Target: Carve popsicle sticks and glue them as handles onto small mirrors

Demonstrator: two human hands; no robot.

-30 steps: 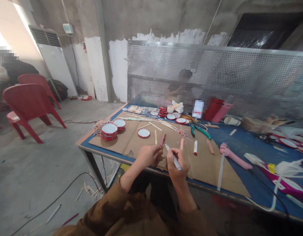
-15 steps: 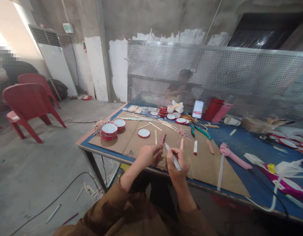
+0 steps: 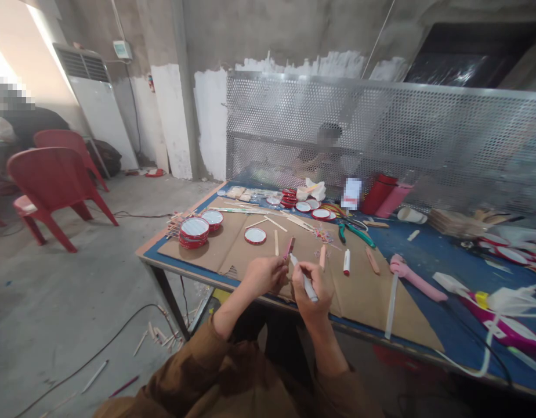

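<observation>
Over the near edge of the cardboard sheet (image 3: 233, 247), my left hand (image 3: 265, 274) is closed around a small pinkish-red stick (image 3: 289, 247) that points up and away. A white marker pen (image 3: 310, 288) sits in my right hand (image 3: 318, 290) in a writing grip, its tip at or very near the stick; whether they touch I cannot tell. Beyond my hands lie a plain wooden stick (image 3: 276, 242) and a round red-rimmed white disc (image 3: 254, 235). To the right are a peach-coloured stick (image 3: 323, 256) and a white marker cap with a red end (image 3: 347, 262).
Stacked red-rimmed discs (image 3: 194, 232) stand at the left. Green-handled pliers (image 3: 359, 235), a pink hair-dryer-like tool (image 3: 418, 278) and a purple-white power strip (image 3: 507, 328) with cords lie rightward. A perforated metal screen (image 3: 268, 116) borders the back. Another person (image 3: 37, 122) sits far left.
The marker in my right hand has shifted slightly left and down against the stick. My left hand stays in place. The whole view has moved slightly.
</observation>
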